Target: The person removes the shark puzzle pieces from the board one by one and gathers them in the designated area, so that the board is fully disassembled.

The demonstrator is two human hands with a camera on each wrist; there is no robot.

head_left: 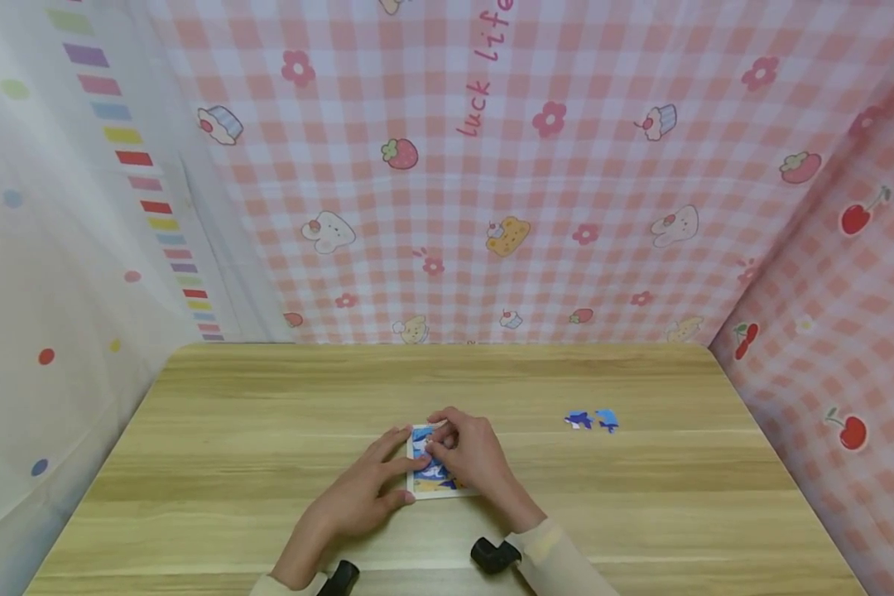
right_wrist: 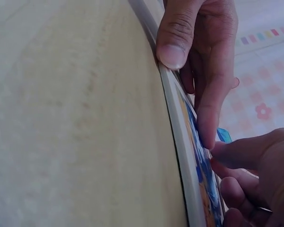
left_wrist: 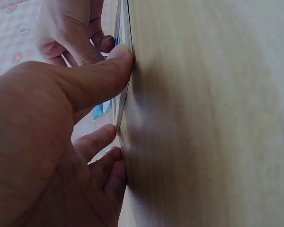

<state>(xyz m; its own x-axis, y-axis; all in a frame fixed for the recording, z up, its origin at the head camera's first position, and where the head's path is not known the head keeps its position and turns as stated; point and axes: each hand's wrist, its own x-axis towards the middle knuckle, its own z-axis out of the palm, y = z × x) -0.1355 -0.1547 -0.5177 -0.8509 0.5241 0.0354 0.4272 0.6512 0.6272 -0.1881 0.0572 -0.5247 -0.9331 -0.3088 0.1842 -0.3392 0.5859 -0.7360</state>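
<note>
A small jigsaw puzzle (head_left: 434, 473) in a white frame lies on the table, its picture blue with orange along the bottom. My left hand (head_left: 365, 492) is spread at the frame's left side, thumb at the near corner and index finger reaching over the picture. In the left wrist view, the left thumb (left_wrist: 118, 56) rests on the frame's edge. My right hand (head_left: 471, 451) is over the puzzle, pinching a blue puzzle piece (right_wrist: 224, 135) that stands up from the board. The right fingertips meet the left index fingertip there and hide most of the piece.
Two loose blue puzzle pieces (head_left: 579, 420) lie on the wooden table (head_left: 268, 414) to the right of the frame. A pink checked cloth (head_left: 447, 199) hangs behind the table, with more cloth at both sides. Black wrist cameras (head_left: 494, 556) sit at the cuffs.
</note>
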